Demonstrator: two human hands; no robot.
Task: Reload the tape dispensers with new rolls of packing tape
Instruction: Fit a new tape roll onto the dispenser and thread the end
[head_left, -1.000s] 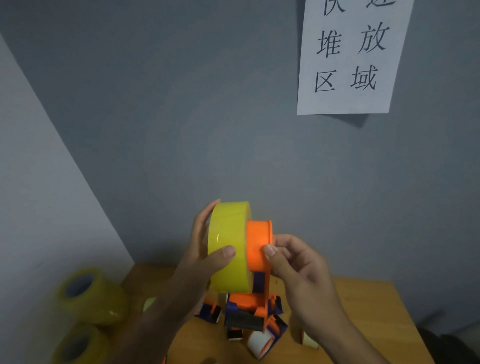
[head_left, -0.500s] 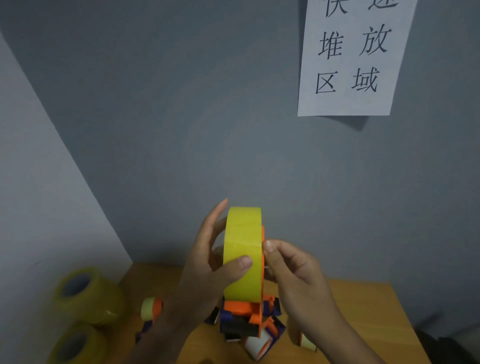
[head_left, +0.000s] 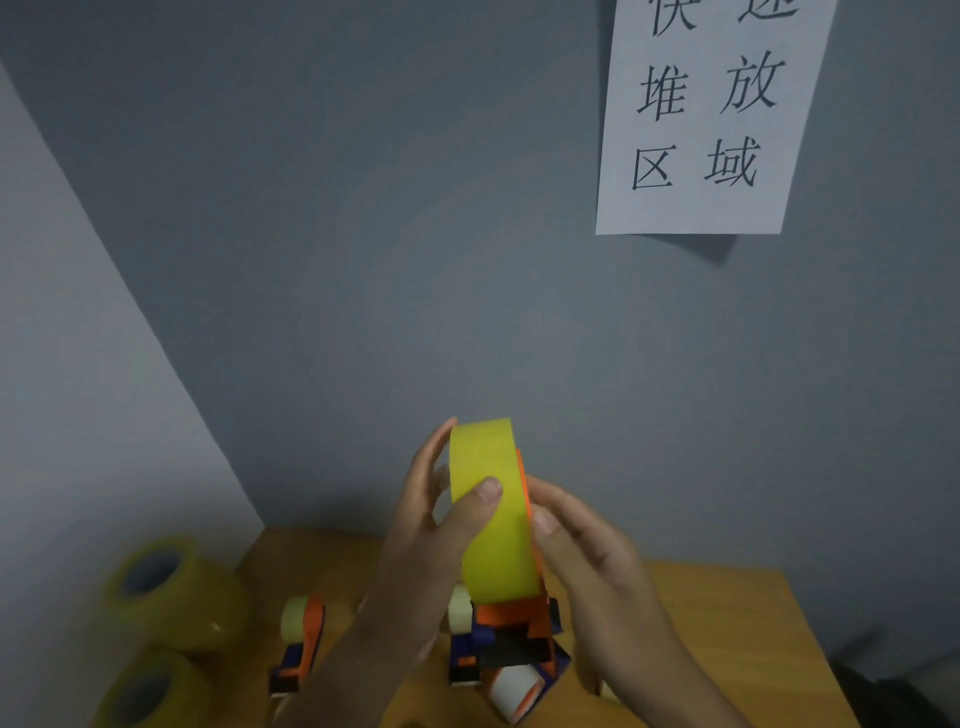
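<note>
Left hand (head_left: 441, 525) fingers clamp the bright yellow packing tape roll (head_left: 493, 506) upright, right hand (head_left: 587, 561) fingers bracing the orange plastic dispenser (head_left: 511, 621) behind, apparently seating it.

A wooden table (head_left: 727, 623) stands in the corner where two grey walls meet — its top a warm orange-brown. At its left end lie two yellowish rolls of packing tape (head_left: 171, 597), one nearer than the other (head_left: 140, 696), cores facing out. Further right lies an orange and blue tape dispenser (head_left: 301, 644) with a pale core on it. Near the middle, more dispensers (head_left: 519, 680) lie crowded together — partly hidden, their number unclear.
</note>
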